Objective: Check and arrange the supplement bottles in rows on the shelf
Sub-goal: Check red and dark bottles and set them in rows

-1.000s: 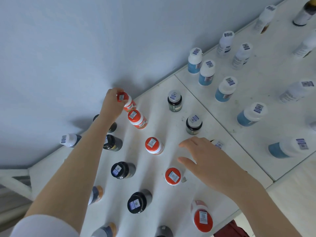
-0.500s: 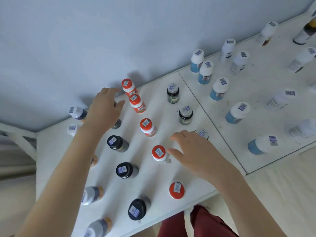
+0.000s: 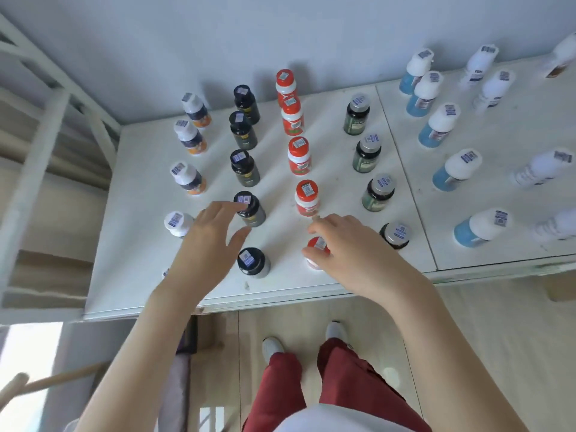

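1. The white-cap bottles point(image 3: 188, 179) run in a line down the left of the shelf point(image 3: 140, 244). The nearest one stands just beside the left wrist, so keep that forearm lifted clear of it.
2. The left hand point(image 3: 205, 244) is spread wide with straight fingers and holds nothing. Its tips are at the cap of a black bottle point(image 3: 251, 210), fourth in its line; I cannot tell if they touch. It is best taken low on the body and slid, not tipped, sighting along the black caps behind.
3. The red bottle point(image 3: 317, 247) stands nearest the shelf's front edge, under the right hand point(image 3: 352, 254). The thumb lies beside the cap and the fingers arch over it; I cannot tell whether they pinch. A steady hold round the cap should bring it square under the red line, sticker kept readable.
4. A grey-cap bottle point(image 3: 396, 235) stands near the right knuckles and is likely to be knocked if the hand swings out.
5. The blue bottles point(image 3: 452, 173) stand well apart on the next board.
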